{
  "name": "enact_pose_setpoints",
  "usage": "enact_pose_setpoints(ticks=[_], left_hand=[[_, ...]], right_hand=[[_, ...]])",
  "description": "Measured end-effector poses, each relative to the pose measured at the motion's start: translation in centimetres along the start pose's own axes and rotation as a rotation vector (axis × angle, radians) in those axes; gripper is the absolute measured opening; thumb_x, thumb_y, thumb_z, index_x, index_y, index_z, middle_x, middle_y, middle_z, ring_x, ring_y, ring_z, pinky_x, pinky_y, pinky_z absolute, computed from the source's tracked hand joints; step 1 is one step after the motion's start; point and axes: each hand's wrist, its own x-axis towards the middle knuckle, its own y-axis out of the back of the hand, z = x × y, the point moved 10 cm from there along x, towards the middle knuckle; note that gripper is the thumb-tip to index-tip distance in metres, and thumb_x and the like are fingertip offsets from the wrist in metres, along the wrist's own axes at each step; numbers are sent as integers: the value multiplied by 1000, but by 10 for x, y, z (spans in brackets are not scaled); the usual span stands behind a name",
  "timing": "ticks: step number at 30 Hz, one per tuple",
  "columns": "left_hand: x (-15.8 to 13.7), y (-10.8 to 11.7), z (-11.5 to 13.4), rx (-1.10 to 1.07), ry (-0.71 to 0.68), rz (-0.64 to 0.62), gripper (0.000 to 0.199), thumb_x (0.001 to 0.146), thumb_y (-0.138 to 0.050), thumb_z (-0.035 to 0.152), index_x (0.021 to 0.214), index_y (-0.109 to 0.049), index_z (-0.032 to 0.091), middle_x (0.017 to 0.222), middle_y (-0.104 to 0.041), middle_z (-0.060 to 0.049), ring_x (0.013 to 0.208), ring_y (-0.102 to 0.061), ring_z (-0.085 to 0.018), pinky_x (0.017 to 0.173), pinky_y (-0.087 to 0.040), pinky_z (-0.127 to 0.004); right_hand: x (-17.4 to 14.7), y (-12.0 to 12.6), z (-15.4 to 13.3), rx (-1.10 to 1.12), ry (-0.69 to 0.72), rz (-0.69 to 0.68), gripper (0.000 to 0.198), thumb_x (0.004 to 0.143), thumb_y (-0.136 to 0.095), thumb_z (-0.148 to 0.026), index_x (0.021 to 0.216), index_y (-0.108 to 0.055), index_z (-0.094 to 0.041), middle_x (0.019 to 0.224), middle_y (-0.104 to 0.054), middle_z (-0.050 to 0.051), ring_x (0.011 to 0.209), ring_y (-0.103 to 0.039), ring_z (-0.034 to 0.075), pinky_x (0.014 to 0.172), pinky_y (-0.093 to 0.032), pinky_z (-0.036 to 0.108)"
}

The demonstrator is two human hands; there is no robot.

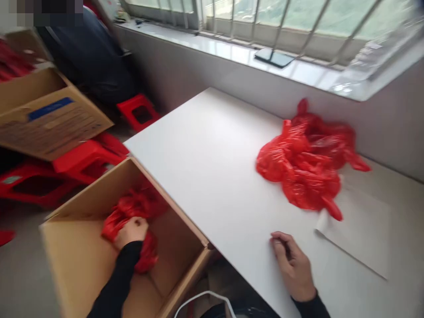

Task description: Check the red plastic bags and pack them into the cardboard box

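My left hand (133, 230) reaches down into an open cardboard box (79, 247), its fingers closed on a crumpled red plastic bag (119, 216). More red plastic lies around and beneath that hand, and part of the grip is blurred. On the white table (198, 159), my right hand (294, 265) rests on its side with the fingers curled in; nothing shows between them. Beyond it sits a heap of red plastic bags (301, 163), apart from the hand. A flat pale sheet (361, 234) with a curled edge lies right of that hand.
The box stands against the table's left edge. Red plastic stools (86, 161) and another cardboard box (49, 119) are at the left. A person in dark clothing (89, 53) is behind them. A phone-like slab (273, 57) lies on the windowsill (225, 46).
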Motion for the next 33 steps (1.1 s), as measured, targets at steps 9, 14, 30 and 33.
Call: enact_pose_setpoints(ticks=[9, 14, 30, 33], left_hand=[[-110, 4, 282, -584, -800, -31, 18, 85, -57, 32, 94, -70, 22, 78, -66, 0, 64, -58, -16, 61, -45, -29], [-216, -102, 424, -527, -972, -377, 13, 89, -61, 29, 95, -68, 20, 96, -67, -8, 91, -63, -23, 85, -49, -35], [-107, -3, 287, -1001, -551, -485, 37, 89, -58, 52, 110, -55, 22, 104, -69, -4, 87, -68, -17, 80, -55, -31], [-62, 35, 190, -1009, -376, -333, 41, 84, -65, 52, 111, -56, 23, 104, -69, -4, 89, -70, -18, 81, -57, -31]], right_hand=[[8, -8, -25, 68, 16, 81, 37, 100, -46, -51, 99, -68, -22, 91, -70, 6, 78, -66, 20, 68, -54, 27], [9, -6, -29, 94, 57, 101, 38, 100, -45, -52, 95, -69, -23, 87, -69, 6, 76, -67, 21, 59, -52, 26], [-10, 1, 8, 116, -22, -65, 36, 95, -57, -52, 108, -69, -21, 109, -71, 8, 97, -69, 22, 80, -59, 26], [-9, 3, 18, 30, -13, -90, 40, 93, -57, -55, 109, -70, -21, 108, -73, 8, 94, -71, 22, 76, -60, 25]])
